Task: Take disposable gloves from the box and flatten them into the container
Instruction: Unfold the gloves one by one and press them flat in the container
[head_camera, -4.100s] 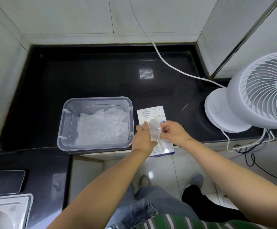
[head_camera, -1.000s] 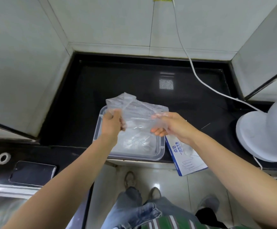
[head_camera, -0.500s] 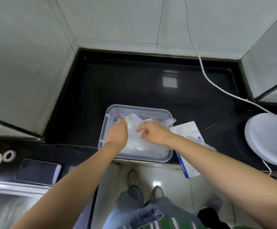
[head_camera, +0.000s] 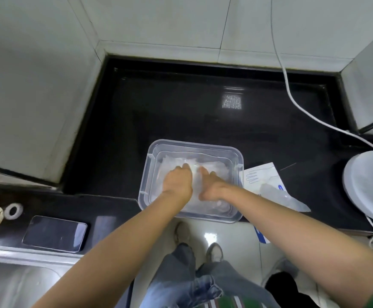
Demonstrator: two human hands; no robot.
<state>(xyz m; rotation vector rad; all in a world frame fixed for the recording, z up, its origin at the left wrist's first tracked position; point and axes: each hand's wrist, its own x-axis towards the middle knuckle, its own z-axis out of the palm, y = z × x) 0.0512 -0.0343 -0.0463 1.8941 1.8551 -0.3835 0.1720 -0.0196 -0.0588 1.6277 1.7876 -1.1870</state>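
Clear plastic gloves point(head_camera: 222, 172) lie piled inside transparent container point(head_camera: 194, 145), at front edge of black table point(head_camera: 181, 112). Left hand point(head_camera: 177, 182) and right hand point(head_camera: 212, 185) both down in container, side by side, palms pressing on pile. Grip of each spread flat, fingers extended, pinching nothing. Glove box point(head_camera: 261, 174) just right of container, one loose glove point(head_camera: 285, 197) lying across it. White fan base point(head_camera: 367, 185) further right, white cable point(head_camera: 292, 101) running up wall. Phone point(head_camera: 54, 233) and tape roll point(head_camera: 13, 211) at left, near steel sink point(head_camera: 14, 283).
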